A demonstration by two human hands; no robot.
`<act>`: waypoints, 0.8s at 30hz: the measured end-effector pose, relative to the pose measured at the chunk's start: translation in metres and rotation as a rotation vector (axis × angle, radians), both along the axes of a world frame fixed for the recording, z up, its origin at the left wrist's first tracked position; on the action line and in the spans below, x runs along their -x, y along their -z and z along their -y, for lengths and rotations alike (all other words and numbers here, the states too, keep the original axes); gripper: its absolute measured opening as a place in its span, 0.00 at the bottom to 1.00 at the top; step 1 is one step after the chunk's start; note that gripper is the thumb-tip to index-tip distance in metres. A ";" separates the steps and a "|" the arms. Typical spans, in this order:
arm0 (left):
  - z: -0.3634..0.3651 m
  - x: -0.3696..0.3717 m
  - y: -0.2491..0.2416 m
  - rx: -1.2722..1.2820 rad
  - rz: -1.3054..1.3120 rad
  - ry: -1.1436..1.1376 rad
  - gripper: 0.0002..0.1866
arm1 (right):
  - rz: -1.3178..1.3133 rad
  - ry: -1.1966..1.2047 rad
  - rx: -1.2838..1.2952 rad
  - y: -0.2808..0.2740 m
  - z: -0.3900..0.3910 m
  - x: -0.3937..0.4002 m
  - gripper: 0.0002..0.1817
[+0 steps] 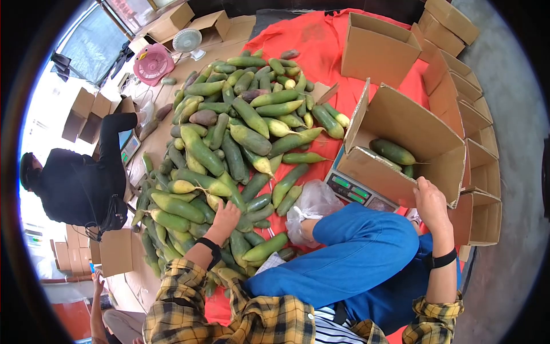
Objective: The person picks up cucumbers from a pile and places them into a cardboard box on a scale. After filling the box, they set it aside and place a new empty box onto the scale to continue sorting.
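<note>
Red cloth (318,37), tapered green radishes (252,117), left hand (226,221), grip unclear, right hand (431,202) gripping brown cardboard carton (418,117), radish (392,151) inside, tail rightward

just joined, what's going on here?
The person's left hand is at the pile of long green vegetables; the right hand touches the edge of an open carton on a digital scale. A few vegetables lie inside the carton. Another person in black is beyond the pile.
</note>
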State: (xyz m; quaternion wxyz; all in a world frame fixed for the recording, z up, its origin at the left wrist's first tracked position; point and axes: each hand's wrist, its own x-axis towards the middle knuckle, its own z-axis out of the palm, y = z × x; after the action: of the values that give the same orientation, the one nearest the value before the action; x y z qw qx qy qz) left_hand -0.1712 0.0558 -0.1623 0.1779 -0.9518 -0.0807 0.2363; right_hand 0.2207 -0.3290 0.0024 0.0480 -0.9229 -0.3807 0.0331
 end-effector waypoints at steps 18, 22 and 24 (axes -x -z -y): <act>0.025 -0.040 -0.063 0.193 -0.029 0.100 0.30 | 0.037 0.002 -0.096 0.018 0.004 -0.006 0.06; 0.040 -0.098 -0.145 0.374 0.475 0.005 0.34 | 0.070 0.015 -0.073 0.014 0.004 0.000 0.07; 0.055 -0.133 -0.184 0.391 0.720 0.065 0.36 | 0.078 0.018 -0.050 0.011 0.003 0.000 0.07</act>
State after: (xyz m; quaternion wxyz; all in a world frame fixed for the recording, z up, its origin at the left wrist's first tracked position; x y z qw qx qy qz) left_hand -0.0380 0.0006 0.0219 -0.0383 -0.9916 -0.0612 -0.1069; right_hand 0.2206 -0.3320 -0.0089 0.0564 -0.9254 -0.3745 -0.0128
